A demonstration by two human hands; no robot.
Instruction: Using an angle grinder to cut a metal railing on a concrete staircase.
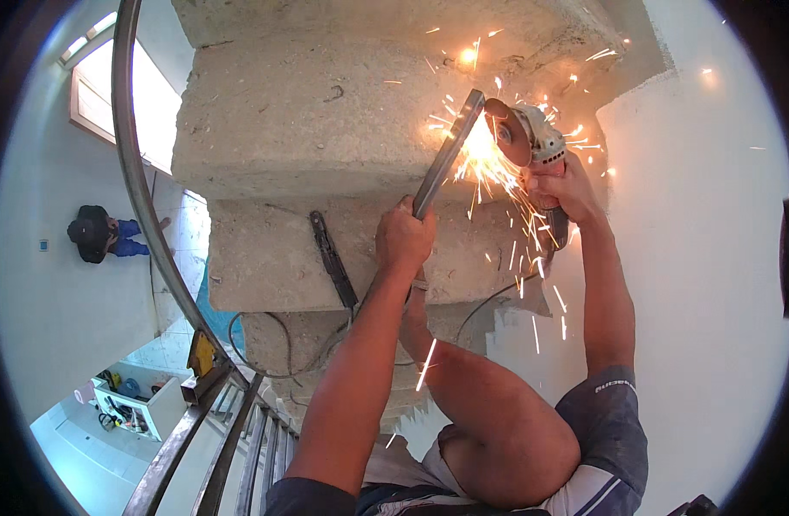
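Observation:
My left hand (405, 234) is closed round the lower end of a grey square metal tube (446, 159), which slants up and to the right. In my right hand (568, 187) is an angle grinder (541, 138). Its brown disc (507, 133) is at the tube's upper end, and bright orange sparks (485, 163) spray from there, mostly downward. The glare hides the exact spot where disc and tube meet. Below my left hand, my bare lower leg and knee (506, 413) are bent on the steps.
Rough concrete steps (283, 120) lie beneath the work. A black welding electrode holder (332, 258) rests on one, cables nearby. A curved metal rail (136, 172) and railing bars (255, 447) run along the left. Beyond, lower down, sits another person (98, 234). A white wall (696, 258) bounds the right.

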